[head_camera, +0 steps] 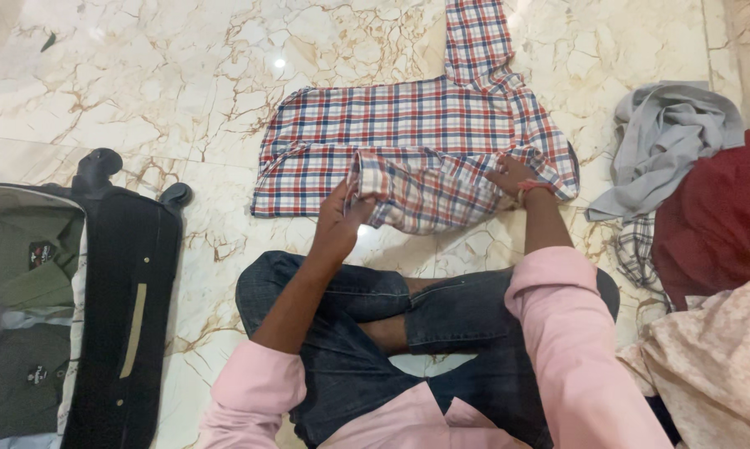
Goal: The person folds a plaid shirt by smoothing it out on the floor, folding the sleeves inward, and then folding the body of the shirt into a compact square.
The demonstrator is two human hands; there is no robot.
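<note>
The plaid shirt (416, 141) is spread on the floor (142, 91) at frame centre, its long axis running left to right. A folded flap is pinched in the left hand (339, 218); the right hand (515, 176) is pressed flat, open, on the right end.

left hand (339, 223) pinches with curled fingers; right hand (512, 176) lies flat, palm down.

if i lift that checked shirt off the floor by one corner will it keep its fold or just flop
The checked shirt will likely flop: its edge bunches in soft folds where the left hand pinches it. It probably weighs little, being thin cloth lying nearly flat on the marble floor. It may also slide easily, since the tiles look polished; the right hand presses it down.
</note>
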